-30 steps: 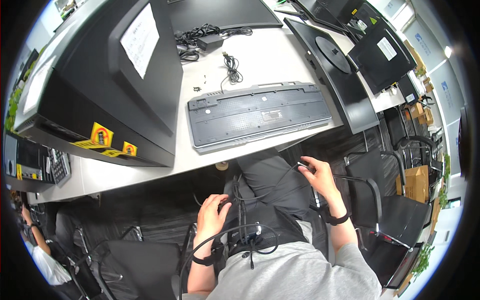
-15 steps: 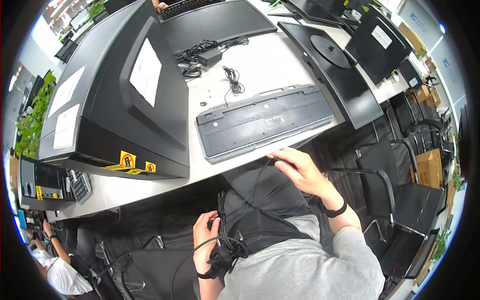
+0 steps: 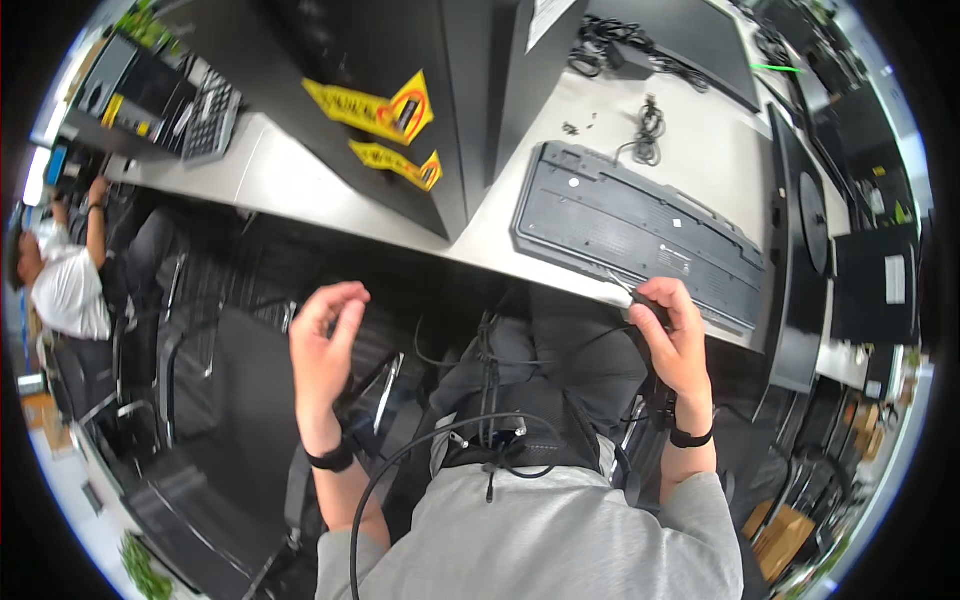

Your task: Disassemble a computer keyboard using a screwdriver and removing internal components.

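Observation:
My right hand (image 3: pixel 678 340) is at the desk's front edge, beside the upturned black keyboard (image 3: pixel 640 235). Its thumb and fingers are closed on the end of a thin black cable (image 3: pixel 590 348), which trails left across my lap. The cable's tip is mostly hidden by the fingers. Off to the left, away from the desk, my left hand (image 3: pixel 325 340) hangs in the air over the dark floor. Its fingers are loosely curved, the thumb stands apart, and I see nothing in it. Another black cord (image 3: pixel 365 500) loops over my shirt.
A large black computer case (image 3: pixel 450 130) stands on the desk (image 3: pixel 285 165). Behind the keyboard lie a coiled cable (image 3: pixel 649 130), small screws (image 3: pixel 570 129) and a power adapter (image 3: pixel 628 62). A monitor (image 3: pixel 800 270) lies at right. Black chairs (image 3: pixel 230 390) and a seated person (image 3: pixel 70 285) are left.
The view has swung to the left. My left hand has moved from the cord at my lap outward to the left. My right hand stays closed on the cable by the keyboard.

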